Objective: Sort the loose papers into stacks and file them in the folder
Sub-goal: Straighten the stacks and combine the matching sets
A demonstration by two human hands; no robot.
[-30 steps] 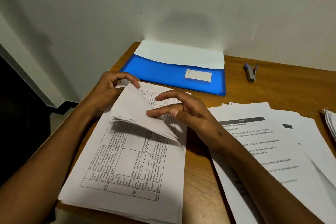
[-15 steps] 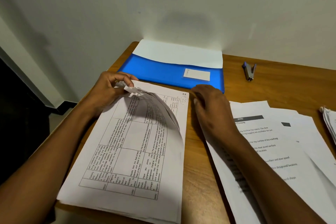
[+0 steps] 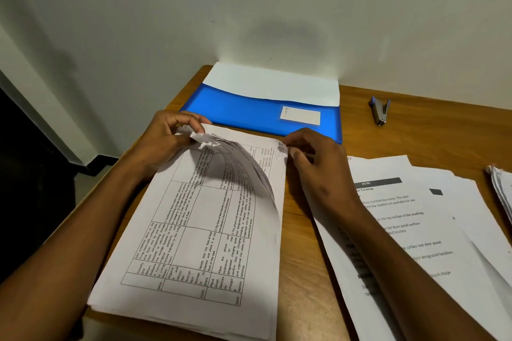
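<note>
Left hand [image 3: 163,138] pinches crumpled paper corner [image 3: 203,139]; glossy blue folder [image 3: 249,113] beyond

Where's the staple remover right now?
The staple remover lies on the wooden table at the far right, just right of the blue folder, beyond the spread papers.

On the wooden tabletop [image 3: 304,271], the blue plastic folder [image 3: 249,111] lies behind the stack of printed papers [image 3: 194,243]; spread white sheets [image 3: 443,230] lie right, a small metal stapler [image 3: 379,111] behind them.

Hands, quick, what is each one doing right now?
Left hand: fingers pinch the crumpled corner of the lifted sheets on the paper stack.
Right hand: fingers pinch the stack's far right corner.
</note>
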